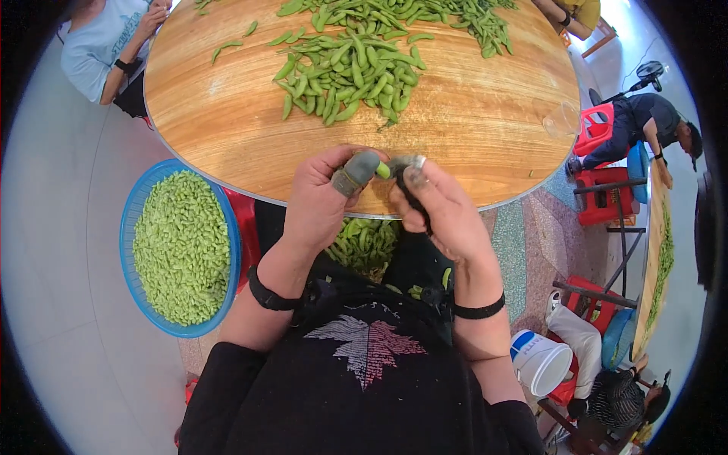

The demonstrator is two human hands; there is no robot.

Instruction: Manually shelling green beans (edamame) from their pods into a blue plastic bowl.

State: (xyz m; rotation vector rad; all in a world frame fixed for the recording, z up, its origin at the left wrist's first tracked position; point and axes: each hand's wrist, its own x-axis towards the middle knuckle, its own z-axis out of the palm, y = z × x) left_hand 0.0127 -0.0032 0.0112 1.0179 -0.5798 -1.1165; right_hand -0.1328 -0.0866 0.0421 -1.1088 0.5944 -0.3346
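My left hand (318,193) is closed near the table's front edge, its thumb in a worn grey-green cover (356,172). A green soybean pod (384,171) pokes out beyond that thumb tip. Facing it, my right hand (444,201) has its fingers curled, with dark, stained material around the fingertips; whatever lies between them is hidden. The two hands nearly meet at the pod. Ahead of them, a heap of green soybean pods (353,76) lies on the round wooden table (470,106). More pods or husks (364,241) show below my hands, in front of my lap.
A blue basket (127,254) full of shelled green beans (182,246) stands at my left beside a red stool (243,227). A clear cup (560,120) is at the table's right edge. A white bucket (550,370) stands lower right. Other people sit around this table and another.
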